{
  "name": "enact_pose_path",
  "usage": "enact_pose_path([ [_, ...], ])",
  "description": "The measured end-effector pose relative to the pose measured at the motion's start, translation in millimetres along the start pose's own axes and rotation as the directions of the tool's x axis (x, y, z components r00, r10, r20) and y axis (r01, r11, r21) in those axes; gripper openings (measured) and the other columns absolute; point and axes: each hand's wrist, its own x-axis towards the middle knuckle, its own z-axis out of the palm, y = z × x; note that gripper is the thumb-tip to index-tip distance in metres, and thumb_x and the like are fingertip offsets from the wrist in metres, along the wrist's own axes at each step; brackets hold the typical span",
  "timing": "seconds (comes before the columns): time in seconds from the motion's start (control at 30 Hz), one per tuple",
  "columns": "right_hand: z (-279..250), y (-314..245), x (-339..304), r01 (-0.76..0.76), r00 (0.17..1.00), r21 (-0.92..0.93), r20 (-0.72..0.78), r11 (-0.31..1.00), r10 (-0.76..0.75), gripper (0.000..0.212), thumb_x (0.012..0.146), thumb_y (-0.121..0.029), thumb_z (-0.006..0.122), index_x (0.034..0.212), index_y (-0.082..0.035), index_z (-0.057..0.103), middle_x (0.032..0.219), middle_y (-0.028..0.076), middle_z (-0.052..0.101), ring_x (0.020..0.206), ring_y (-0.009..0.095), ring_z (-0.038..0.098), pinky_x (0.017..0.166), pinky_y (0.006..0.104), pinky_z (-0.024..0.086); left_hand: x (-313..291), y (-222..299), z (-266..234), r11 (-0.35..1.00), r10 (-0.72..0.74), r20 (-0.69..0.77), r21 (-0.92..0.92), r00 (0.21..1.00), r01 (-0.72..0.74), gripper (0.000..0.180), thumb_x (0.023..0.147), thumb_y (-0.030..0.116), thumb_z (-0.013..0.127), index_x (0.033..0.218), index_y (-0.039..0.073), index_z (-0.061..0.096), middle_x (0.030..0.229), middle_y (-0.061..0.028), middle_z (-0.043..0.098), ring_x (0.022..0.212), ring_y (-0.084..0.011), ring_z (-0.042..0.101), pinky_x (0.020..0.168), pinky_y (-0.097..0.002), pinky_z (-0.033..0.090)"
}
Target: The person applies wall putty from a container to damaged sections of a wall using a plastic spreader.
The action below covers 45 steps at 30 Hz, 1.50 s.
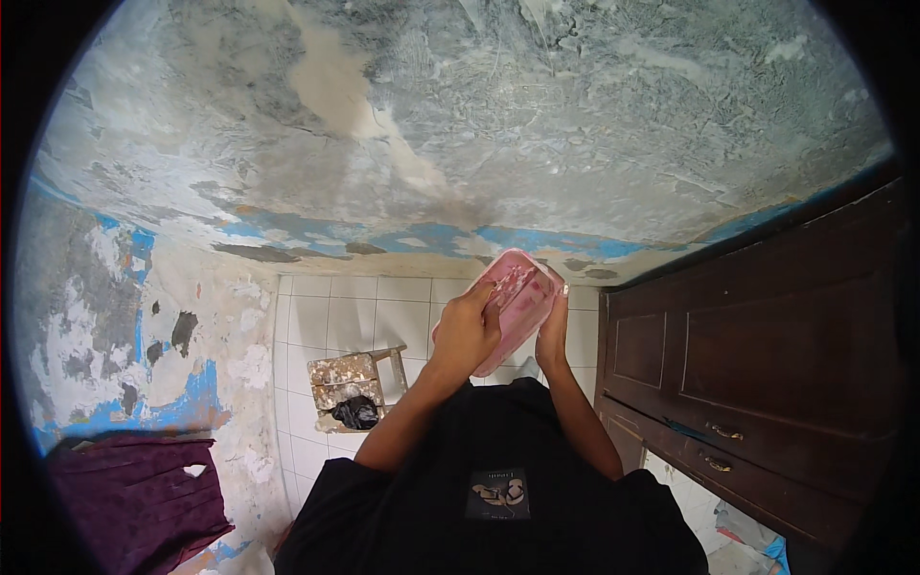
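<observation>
A pink rectangular plastic tray (505, 356) is held up in front of my chest, tilted, with smears of whitish paste (518, 280) inside its far part. My right hand (553, 333) grips the tray along its right side, most of its fingers out of sight beneath. Over the left part of the tray, my left hand (466, 333) is closed with its fingertips down inside. What those fingers hold, if anything, I cannot make out. A straight edge runs slantwise across the tray beyond them; whether it belongs to a tool is unclear.
Ahead rises a patchy grey plastered wall (537, 125) with blue paint remnants. A paint-spattered wooden stool (335, 372) bearing a black plastic bag (356, 412) stands on the white tiles at left. Dark wooden cabinets (776, 350) flank the right; a purple cloth (144, 498) hangs lower left.
</observation>
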Motion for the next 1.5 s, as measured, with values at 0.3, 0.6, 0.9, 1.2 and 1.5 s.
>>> enact_pose_path([
  [0.3, -4.2, 10.3, 3.6, 0.029, 0.999, 0.029, -0.017, 0.999, -0.028, 0.067, 0.108, -0.051, 0.020, 0.142, 0.001, 0.044, 0.137, 0.017, 0.052, 0.129, 0.027, 0.048, 0.112, 0.0390, 0.035, -5.1, -4.6, 9.6, 0.997, 0.078, 0.003, 0.020, 0.997, -0.078, 0.016, 0.084, 0.002, 0.061, 0.098, -0.003, 0.064, 0.079, -0.0276, 0.064, 0.071, -0.0458, 0.063, 0.063, -0.0458, 0.049],
  [0.6, -2.9, 7.7, 5.9, 0.120, 0.993, -0.076, 0.022, 0.990, -0.118, 0.064, 0.109, -0.048, 0.022, 0.141, 0.002, 0.046, 0.136, 0.017, 0.053, 0.129, 0.027, 0.049, 0.112, 0.0390, 0.035, -11.8, -5.0, -4.6, 0.974, -0.013, 0.011, -0.226, 1.000, 0.016, 0.020, 0.087, 0.005, 0.060, 0.105, -0.003, 0.065, 0.083, -0.0279, 0.066, 0.072, -0.0465, 0.064, 0.064, -0.0448, 0.050],
  [0.9, 3.7, 4.6, 9.7, 0.121, 0.993, -0.074, -0.007, 0.990, -0.122, 0.065, 0.109, -0.049, 0.021, 0.143, 0.001, 0.045, 0.139, 0.017, 0.052, 0.131, 0.028, 0.047, 0.113, 0.0398, 0.033, -13.6, -1.1, -23.5, 0.995, -0.098, -0.011, 0.021, 0.995, 0.098, 0.033, 0.088, 0.001, 0.058, 0.121, -0.001, 0.063, 0.084, -0.0266, 0.067, 0.069, -0.0378, 0.069, 0.064, -0.0394, 0.053],
  [1.2, -0.3, 6.4, 8.2, 0.142, 0.987, 0.116, -0.086, 0.983, -0.133, 0.067, 0.107, -0.054, 0.025, 0.143, 0.000, 0.045, 0.138, 0.016, 0.053, 0.130, 0.027, 0.048, 0.113, 0.0399, 0.033, -16.0, -8.3, -3.2, 0.994, -0.051, 0.000, -0.093, 0.999, 0.051, 0.017, 0.084, 0.004, 0.058, 0.098, -0.003, 0.062, 0.086, -0.0284, 0.065, 0.083, -0.0492, 0.063, 0.074, -0.0537, 0.049],
  [1.5, 2.0, -7.1, 12.5, 0.217, 0.975, 0.088, -0.072, 0.972, -0.211, 0.068, 0.106, -0.055, 0.027, 0.143, 0.000, 0.045, 0.136, 0.016, 0.053, 0.127, 0.026, 0.049, 0.111, 0.0394, 0.035, -8.8, -8.3, 7.8, 0.978, -0.034, 0.005, -0.206, 0.999, 0.034, 0.020, 0.089, 0.008, 0.063, 0.107, 0.000, 0.064, 0.090, -0.0278, 0.067, 0.081, -0.0446, 0.066, 0.071, -0.0451, 0.051],
])
